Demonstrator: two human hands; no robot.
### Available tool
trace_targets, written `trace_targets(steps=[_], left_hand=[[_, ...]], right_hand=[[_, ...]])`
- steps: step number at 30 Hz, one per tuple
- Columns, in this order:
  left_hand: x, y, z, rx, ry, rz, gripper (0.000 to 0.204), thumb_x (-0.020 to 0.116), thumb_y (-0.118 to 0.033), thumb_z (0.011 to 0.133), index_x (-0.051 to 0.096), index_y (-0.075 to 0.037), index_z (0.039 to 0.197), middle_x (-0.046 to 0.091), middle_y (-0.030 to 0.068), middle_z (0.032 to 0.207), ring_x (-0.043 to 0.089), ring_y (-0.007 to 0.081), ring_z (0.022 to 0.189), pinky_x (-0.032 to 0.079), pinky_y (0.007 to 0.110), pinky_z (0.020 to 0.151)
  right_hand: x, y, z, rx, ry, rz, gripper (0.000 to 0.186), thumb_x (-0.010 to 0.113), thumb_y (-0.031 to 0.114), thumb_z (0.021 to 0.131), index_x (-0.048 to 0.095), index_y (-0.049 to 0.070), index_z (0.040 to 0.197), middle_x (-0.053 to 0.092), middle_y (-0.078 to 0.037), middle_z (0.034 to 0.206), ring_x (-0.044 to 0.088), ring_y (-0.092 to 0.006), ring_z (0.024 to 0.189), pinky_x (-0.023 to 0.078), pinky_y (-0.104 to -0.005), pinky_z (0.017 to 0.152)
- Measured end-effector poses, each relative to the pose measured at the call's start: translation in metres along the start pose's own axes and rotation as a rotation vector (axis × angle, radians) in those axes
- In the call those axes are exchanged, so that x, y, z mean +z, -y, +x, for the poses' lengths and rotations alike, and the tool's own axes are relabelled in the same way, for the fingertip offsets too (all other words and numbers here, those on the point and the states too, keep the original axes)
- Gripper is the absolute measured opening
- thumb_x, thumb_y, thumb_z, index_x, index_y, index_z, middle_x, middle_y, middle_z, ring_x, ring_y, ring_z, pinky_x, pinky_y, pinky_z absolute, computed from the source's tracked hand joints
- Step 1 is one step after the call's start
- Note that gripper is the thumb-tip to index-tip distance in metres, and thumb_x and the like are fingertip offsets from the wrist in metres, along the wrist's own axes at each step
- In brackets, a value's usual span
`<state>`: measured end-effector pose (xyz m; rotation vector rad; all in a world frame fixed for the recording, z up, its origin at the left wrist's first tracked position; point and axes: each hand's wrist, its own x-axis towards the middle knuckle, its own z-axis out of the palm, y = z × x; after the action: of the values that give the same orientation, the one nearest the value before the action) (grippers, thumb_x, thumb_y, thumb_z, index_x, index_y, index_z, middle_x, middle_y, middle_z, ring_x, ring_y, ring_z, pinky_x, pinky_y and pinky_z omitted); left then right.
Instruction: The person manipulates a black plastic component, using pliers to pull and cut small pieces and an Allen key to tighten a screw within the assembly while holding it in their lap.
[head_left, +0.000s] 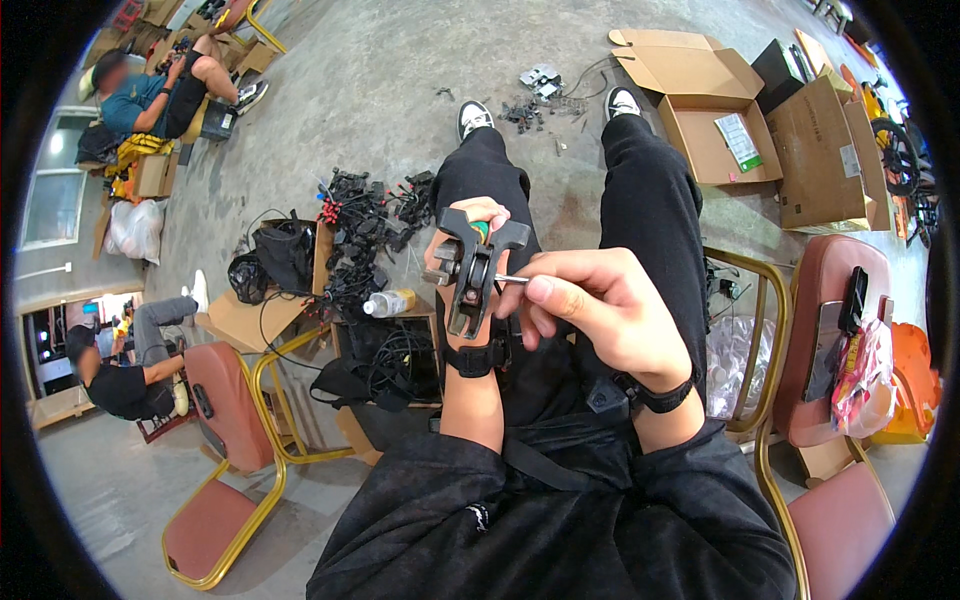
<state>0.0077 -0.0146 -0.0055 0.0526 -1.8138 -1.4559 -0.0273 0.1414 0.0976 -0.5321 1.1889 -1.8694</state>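
A black clamp-like bracket with two prongs and a metal knob at its side is held up over my lap. My left hand is wrapped round it from behind, its fingers partly hidden by the bracket. Between the thumb and forefinger of my right hand is a thin metal rod. The rod points left, its tip against the bracket's side; whether it sits in a hole I cannot tell. A bit of green and orange shows between the prongs. Both wrists wear black straps.
Black parts and cables lie heaped at the left, beside a plastic bottle. Small metal parts lie between my feet. An open carton stands front right. Chairs flank me; two people sit at the left.
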Motion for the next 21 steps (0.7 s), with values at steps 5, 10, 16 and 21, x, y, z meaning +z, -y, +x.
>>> trace_targets(steps=[5,10,16,21], left_hand=[[0.0,-0.004,0.0,-0.013,0.006,0.023,0.01,0.06,-0.002,0.079,0.055,-0.002,0.087,0.06,0.0098,0.086,0.059,0.019,0.078,0.047,0.03,0.073],[0.0,-0.004,-0.002,-0.01,-0.004,0.019,0.01,0.061,-0.003,0.079,0.055,-0.002,0.088,0.06,0.0099,0.087,0.059,0.0191,0.079,0.047,0.03,0.074],[-0.002,0.0,-0.003,-0.016,-0.03,0.015,0.011,0.061,-0.004,0.079,0.055,-0.002,0.088,0.06,0.0101,0.088,0.059,0.0191,0.08,0.047,0.03,0.075],[-0.001,0.003,0.0,0.005,-0.017,0.02,0.009,0.058,-0.005,0.081,0.053,-0.002,0.088,0.059,0.0104,0.086,0.058,0.0193,0.079,0.047,0.031,0.075]], right_hand=[[0.005,0.001,0.004,0.286,0.123,0.634,0.035,0.042,0.023,0.097,0.057,-0.008,0.089,0.036,0.001,0.054,0.048,-0.0172,0.034,0.035,-0.0255,0.031],[0.013,-0.004,0.007,0.253,0.11,0.569,0.035,0.043,0.022,0.097,0.058,-0.007,0.087,0.038,0.0,0.055,0.045,-0.0139,0.035,0.035,-0.0243,0.034],[0.008,0.003,0.004,0.181,0.073,0.304,0.033,0.043,0.021,0.097,0.059,-0.006,0.086,0.04,0.0,0.054,0.041,-0.008,0.039,0.034,-0.0217,0.039],[0.004,0.004,0.003,0.158,0.09,0.274,0.031,0.042,0.02,0.098,0.06,-0.004,0.088,0.045,0.001,0.056,0.041,-0.0057,0.043,0.034,-0.0201,0.043]])
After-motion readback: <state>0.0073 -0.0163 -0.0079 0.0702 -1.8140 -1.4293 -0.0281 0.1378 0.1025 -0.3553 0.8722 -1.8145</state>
